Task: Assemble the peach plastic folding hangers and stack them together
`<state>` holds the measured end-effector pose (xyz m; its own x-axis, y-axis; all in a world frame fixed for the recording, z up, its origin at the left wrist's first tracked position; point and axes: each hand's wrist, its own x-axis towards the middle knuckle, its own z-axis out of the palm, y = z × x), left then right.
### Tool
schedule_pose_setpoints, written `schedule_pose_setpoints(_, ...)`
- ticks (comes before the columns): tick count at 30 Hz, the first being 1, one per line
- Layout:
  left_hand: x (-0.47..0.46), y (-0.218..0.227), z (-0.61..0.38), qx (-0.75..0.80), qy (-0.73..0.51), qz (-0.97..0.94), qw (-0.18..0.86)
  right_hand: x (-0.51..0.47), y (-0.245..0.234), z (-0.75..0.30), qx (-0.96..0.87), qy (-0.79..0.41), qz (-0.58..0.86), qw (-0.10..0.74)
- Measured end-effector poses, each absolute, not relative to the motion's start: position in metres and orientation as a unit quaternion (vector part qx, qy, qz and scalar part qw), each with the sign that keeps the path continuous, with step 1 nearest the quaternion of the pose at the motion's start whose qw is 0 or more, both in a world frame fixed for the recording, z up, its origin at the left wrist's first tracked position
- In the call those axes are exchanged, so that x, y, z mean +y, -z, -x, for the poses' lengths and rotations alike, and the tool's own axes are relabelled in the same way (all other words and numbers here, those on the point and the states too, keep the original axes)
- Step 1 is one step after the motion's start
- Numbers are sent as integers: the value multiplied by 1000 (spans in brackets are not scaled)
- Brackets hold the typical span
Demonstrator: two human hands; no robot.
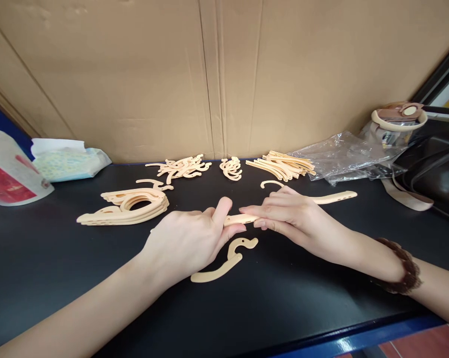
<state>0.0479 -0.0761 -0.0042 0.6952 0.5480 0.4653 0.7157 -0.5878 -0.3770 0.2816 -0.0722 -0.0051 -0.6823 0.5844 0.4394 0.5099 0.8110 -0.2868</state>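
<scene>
Both hands meet over the middle of a black table (60, 278). My left hand (187, 241) is closed, thumb up, around the left end of a long cream plastic strip (334, 198). My right hand (287, 216) pinches the same strip near its middle, and the strip's free end pokes out to the right. Just below the hands a curved cream hook-shaped piece (224, 263) lies flat on the table. A small curved piece (271, 183) sits just beyond my right hand.
A stack of large cream curved parts (129, 206) lies left of the hands. Further back are piles of small hooks (181, 168), curled pieces (231, 168) and straight strips (284, 165). Clear plastic bag (343, 154), black bag (433, 169), tissue pack (67, 161), cardboard wall behind.
</scene>
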Motion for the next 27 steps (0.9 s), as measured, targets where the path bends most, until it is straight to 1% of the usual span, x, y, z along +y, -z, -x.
schedule_pose_setpoints(5, -77, 3, -46, -341, 160, 866, 330, -72, 4, -283, -911, -109, 310, 250)
schedule_pose_setpoints(8, -76, 1, -46, -346, 148, 864, 334, -72, 5, -283, -909, -98, 315, 254)
schedule_pose_setpoints(10, -74, 1, -46, -361, 138, 871, 302, -71, 6, -282, -907, -88, 313, 268)
schedule_pose_setpoints(12, -72, 0, -46, -382, 132, 881, 245, -69, 7, -281, -904, -90, 310, 279)
schedule_pose_setpoints(15, -68, -1, -46, -424, 123, 884, 157, -65, 8, -280, -903, -76, 323, 275)
schedule_pose_setpoints(17, -66, -2, -45, -443, 123, 879, 127, -63, 7, -280, -900, -55, 340, 265)
schedule_pose_setpoints(21, -62, -7, -41, -434, 166, 876, 127, -57, 5, -286, -904, 3, 348, 247)
schedule_pose_setpoints(24, -58, -12, -36, -404, 183, 887, 128, -51, 0, -295, -902, 72, 347, 247)
schedule_pose_setpoints(27, -56, -17, -33, -405, 181, 886, 135, -44, -6, -305, -884, 155, 357, 259)
